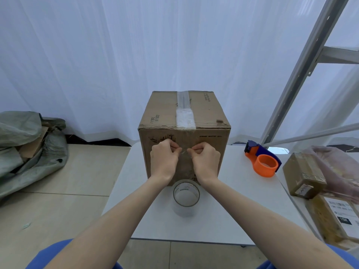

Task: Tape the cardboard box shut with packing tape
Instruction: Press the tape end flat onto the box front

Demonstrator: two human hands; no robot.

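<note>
A brown cardboard box (206, 111) stands on the white table (233, 191), flaps closed. A strip of clear packing tape (184, 113) runs along its top seam and down the near face. My left hand (164, 160) and my right hand (206, 161) are at the near face, side by side. Their fingertips pinch the clear tape between them, about a third of the way down that face. A roll of clear tape (186, 199) stands on the table just in front of the box, below my wrists.
An orange and blue tape dispenser (262, 161) lies on the table right of the box. Small taped parcels (303, 175) sit at the right edge. A grey sack with cardboard (29, 148) lies on the floor at left. A metal ladder (310, 65) leans at right.
</note>
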